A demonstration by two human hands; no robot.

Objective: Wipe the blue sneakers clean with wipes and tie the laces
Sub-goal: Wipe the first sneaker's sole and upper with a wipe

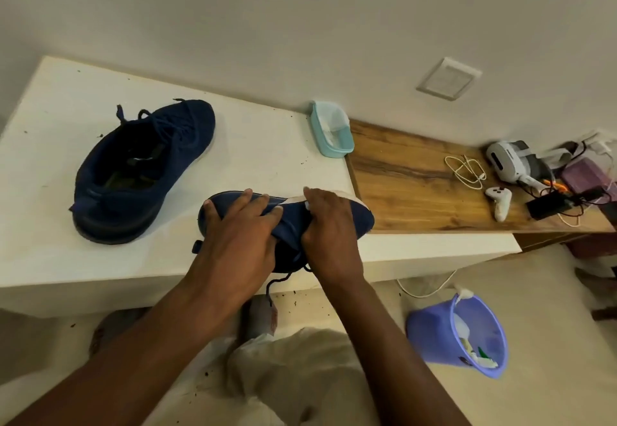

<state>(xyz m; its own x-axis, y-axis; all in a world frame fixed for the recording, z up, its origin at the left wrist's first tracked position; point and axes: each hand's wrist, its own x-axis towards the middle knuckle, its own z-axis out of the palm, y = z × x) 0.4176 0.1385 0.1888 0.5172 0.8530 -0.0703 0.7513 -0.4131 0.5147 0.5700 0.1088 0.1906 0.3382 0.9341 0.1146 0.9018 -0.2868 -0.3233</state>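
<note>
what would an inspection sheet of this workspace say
surface: white tabletop, dark specks; brown wooden desk section
job's things: dark blue sneaker upright; second dark blue sneaker on its side; teal plastic wipe tub
clutter: white headset, white game controller, black box
hands: left hand holds the second sneaker; right hand curls over a white scrap, likely a wipe
cables: white coiled cable on wood; white cable on floor
surroundings: lilac plastic bucket holding waste; white wall plate

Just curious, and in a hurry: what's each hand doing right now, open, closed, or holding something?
The left hand grips the near sneaker.
The right hand pinches a white wipe against that sneaker.
</note>
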